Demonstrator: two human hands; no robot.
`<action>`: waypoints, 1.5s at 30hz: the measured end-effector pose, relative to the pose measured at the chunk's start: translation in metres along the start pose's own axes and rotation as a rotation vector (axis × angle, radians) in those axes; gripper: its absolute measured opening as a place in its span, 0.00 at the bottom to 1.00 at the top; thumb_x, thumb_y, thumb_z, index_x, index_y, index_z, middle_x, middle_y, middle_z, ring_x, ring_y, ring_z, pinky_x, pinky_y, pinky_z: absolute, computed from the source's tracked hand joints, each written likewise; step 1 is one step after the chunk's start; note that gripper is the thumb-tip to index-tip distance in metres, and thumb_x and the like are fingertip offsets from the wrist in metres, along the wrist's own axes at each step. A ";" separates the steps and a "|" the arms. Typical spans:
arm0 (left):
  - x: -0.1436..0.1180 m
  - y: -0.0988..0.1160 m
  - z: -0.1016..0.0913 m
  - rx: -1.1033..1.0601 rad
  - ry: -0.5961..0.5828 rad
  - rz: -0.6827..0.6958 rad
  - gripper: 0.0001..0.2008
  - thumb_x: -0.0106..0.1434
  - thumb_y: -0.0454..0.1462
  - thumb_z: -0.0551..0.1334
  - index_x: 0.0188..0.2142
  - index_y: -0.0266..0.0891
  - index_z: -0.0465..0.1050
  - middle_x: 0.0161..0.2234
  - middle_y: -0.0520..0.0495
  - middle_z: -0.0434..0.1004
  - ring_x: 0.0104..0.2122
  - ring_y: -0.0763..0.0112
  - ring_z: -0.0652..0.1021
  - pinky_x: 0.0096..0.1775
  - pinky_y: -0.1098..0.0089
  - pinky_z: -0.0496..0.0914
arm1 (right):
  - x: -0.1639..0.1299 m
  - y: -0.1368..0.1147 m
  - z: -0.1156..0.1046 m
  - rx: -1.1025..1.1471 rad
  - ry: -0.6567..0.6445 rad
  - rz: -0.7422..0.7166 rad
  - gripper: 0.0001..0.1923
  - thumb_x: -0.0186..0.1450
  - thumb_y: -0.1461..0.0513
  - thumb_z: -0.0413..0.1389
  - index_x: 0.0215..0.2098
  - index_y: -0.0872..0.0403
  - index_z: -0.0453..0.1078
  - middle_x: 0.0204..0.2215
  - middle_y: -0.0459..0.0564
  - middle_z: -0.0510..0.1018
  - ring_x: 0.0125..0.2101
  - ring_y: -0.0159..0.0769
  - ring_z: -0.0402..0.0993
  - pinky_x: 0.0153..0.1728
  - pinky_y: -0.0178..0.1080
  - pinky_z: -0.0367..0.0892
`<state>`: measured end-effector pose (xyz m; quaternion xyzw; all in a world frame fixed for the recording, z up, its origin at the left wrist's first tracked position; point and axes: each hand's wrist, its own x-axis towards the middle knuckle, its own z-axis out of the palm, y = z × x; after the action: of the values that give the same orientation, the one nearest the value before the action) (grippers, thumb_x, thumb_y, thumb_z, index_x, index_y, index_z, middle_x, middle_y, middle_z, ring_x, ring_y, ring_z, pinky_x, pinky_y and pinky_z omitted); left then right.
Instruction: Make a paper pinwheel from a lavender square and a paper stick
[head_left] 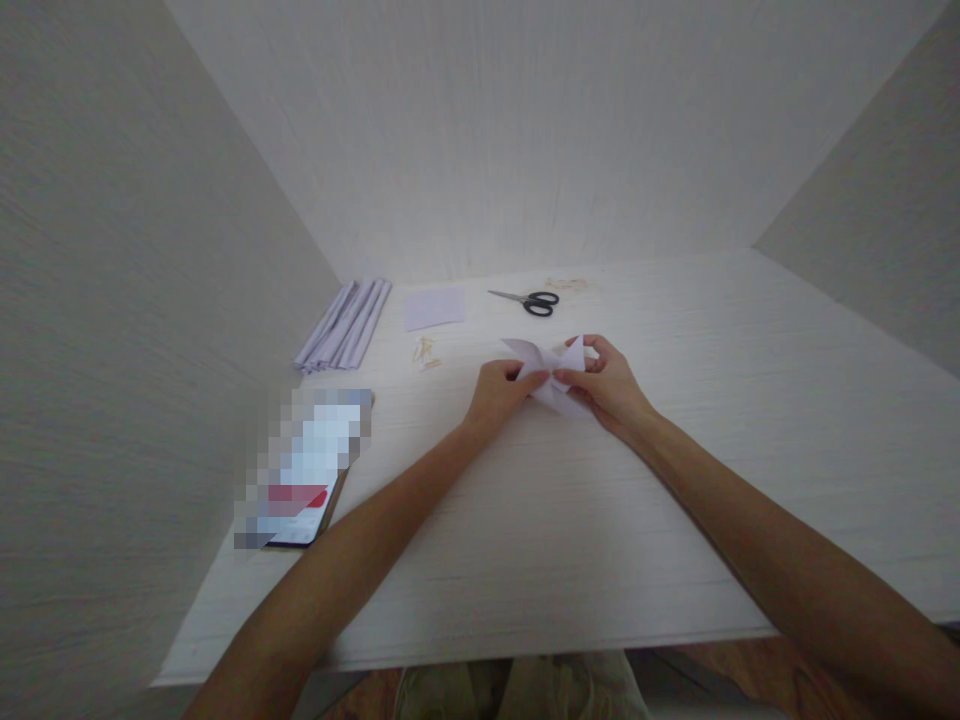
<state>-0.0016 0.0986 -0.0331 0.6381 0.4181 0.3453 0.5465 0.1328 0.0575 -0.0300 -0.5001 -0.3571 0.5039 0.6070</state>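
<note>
A pale lilac paper pinwheel (566,399), its corners bent in toward the middle, is held between both hands just over the table. My left hand (504,388) grips its left side, the thumb pressed near the centre. From the right, my right hand (611,385) pinches the paper with thumb and fingers, the thumb close to the same centre. The undersides of the fingers are hidden behind the paper. Beyond the hands lie black-handled scissors (534,302), blades pointing left. A flat lilac paper sheet (435,308) rests to their left.
Several rolled lilac paper tubes (345,328) lie at the table's back left. Small pale sticks (425,352) are scattered nearer the middle, and more tan bits (568,285) lie behind the scissors. A phone (319,465), partly blurred, lies by the left wall. Walls enclose the table (555,540).
</note>
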 end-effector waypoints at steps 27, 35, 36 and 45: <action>0.005 -0.001 -0.005 -0.106 -0.118 -0.055 0.09 0.46 0.38 0.60 0.23 0.32 0.71 0.21 0.51 0.69 0.23 0.76 0.69 0.27 0.73 0.63 | 0.003 0.001 0.000 -0.022 0.025 0.004 0.25 0.39 0.66 0.62 0.33 0.50 0.57 0.18 0.37 0.72 0.17 0.26 0.67 0.19 0.31 0.64; 0.005 -0.003 -0.004 -0.110 -0.080 -0.036 0.07 0.46 0.37 0.61 0.22 0.32 0.71 0.20 0.52 0.69 0.22 0.76 0.69 0.26 0.74 0.62 | 0.002 -0.001 0.000 -0.012 0.009 0.026 0.25 0.39 0.66 0.62 0.33 0.50 0.58 0.20 0.38 0.73 0.19 0.26 0.68 0.21 0.30 0.65; 0.006 -0.004 -0.004 -0.131 -0.078 -0.037 0.07 0.46 0.37 0.61 0.23 0.33 0.71 0.20 0.52 0.69 0.22 0.76 0.69 0.26 0.74 0.62 | 0.002 -0.002 0.000 0.000 0.008 0.033 0.23 0.40 0.66 0.62 0.33 0.50 0.59 0.21 0.38 0.73 0.20 0.25 0.68 0.21 0.29 0.65; 0.009 -0.011 -0.006 -0.344 -0.071 -0.079 0.08 0.43 0.36 0.63 0.23 0.32 0.70 0.19 0.53 0.68 0.19 0.79 0.67 0.25 0.74 0.60 | 0.004 -0.005 -0.003 0.177 0.054 0.048 0.10 0.48 0.61 0.58 0.28 0.52 0.62 0.22 0.40 0.71 0.21 0.26 0.69 0.21 0.30 0.68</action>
<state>-0.0049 0.1098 -0.0432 0.5303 0.3580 0.3671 0.6752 0.1376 0.0612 -0.0258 -0.4664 -0.2828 0.5343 0.6458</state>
